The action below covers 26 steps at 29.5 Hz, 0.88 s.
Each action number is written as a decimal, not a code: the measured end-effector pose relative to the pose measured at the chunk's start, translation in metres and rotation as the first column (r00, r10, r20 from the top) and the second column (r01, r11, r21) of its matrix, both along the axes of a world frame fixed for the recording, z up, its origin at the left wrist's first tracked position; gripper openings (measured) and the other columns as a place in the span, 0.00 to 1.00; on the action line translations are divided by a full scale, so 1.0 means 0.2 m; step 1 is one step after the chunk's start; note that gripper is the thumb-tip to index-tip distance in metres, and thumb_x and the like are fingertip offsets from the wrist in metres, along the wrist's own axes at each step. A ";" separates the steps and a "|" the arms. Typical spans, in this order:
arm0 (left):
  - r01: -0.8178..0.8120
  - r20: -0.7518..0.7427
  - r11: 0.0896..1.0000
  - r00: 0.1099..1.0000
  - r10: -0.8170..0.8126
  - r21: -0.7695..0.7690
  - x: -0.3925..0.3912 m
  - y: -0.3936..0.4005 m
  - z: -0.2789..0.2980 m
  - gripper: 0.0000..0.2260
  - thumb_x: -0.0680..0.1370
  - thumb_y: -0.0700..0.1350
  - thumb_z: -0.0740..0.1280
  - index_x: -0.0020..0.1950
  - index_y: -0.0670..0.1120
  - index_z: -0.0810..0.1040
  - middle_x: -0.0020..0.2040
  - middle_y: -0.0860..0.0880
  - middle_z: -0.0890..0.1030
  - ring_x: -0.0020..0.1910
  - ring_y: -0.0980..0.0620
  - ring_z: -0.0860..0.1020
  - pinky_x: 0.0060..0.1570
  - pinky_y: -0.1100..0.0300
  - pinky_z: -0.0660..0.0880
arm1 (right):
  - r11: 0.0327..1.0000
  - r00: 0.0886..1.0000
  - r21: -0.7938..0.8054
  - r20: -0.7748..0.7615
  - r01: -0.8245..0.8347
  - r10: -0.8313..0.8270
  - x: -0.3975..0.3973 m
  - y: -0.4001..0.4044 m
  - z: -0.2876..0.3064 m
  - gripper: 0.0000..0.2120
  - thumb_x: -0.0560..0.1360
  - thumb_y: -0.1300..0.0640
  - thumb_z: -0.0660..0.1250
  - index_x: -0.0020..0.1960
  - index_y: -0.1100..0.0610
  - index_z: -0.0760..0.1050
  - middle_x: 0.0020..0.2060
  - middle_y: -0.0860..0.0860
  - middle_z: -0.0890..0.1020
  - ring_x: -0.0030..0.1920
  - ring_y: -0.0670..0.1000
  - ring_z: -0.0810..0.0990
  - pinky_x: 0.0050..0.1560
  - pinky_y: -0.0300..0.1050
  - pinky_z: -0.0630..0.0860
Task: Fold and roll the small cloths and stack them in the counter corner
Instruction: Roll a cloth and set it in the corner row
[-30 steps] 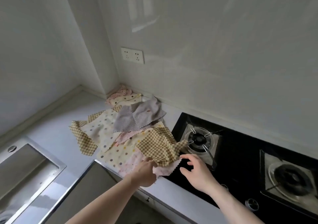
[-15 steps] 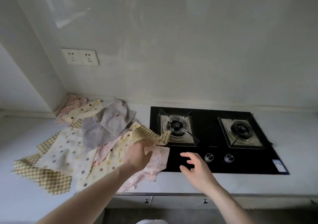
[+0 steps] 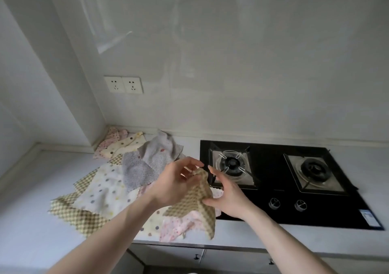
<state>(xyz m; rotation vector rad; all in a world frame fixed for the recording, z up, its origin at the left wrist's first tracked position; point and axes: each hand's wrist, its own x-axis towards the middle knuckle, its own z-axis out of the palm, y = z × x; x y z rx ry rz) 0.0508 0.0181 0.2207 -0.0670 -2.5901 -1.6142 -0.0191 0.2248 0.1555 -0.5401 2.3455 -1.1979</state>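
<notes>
Left hand [image 3: 174, 181] and right hand [image 3: 226, 198] both pinch the small yellow-checked fabric cloth [image 3: 195, 202] above the bench [image 3: 31, 221]. Judged light, limp; grip opposite corners.

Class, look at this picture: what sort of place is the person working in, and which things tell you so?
Most likely a home kitchen. A black two-burner gas hob with knobs is set into a pale counter, a double wall socket sits above it, and cupboard fronts show below the counter's edge.
</notes>
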 end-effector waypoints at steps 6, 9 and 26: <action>0.080 0.080 0.995 0.994 -0.074 -0.068 0.06 -0.08 0.07 0.05 0.83 0.48 0.67 0.50 0.50 0.82 0.41 0.59 0.82 0.39 0.61 0.78 0.41 0.67 0.73 | 0.979 0.979 0.061 0.064 -0.195 0.191 -0.06 -0.07 0.03 0.26 0.68 0.41 0.79 0.63 0.44 0.80 0.61 0.36 0.82 0.65 0.35 0.76 0.72 0.50 0.72; 0.077 0.075 0.993 0.995 -0.070 -0.093 0.08 -0.10 0.06 0.07 0.84 0.46 0.64 0.49 0.47 0.79 0.38 0.59 0.77 0.36 0.62 0.74 0.40 0.68 0.71 | 0.986 0.986 0.037 0.043 -0.164 0.162 -0.06 -0.10 0.04 0.15 0.70 0.41 0.77 0.52 0.47 0.83 0.52 0.38 0.85 0.58 0.37 0.80 0.68 0.49 0.75; -0.024 0.108 0.982 0.993 0.044 -0.185 0.08 -0.20 -0.09 0.14 0.73 0.57 0.78 0.52 0.54 0.80 0.38 0.54 0.84 0.31 0.61 0.78 0.33 0.64 0.74 | 0.999 0.980 -0.041 -0.200 0.003 -0.011 -0.02 -0.05 0.12 0.10 0.75 0.39 0.72 0.43 0.45 0.81 0.37 0.51 0.82 0.38 0.52 0.79 0.41 0.44 0.73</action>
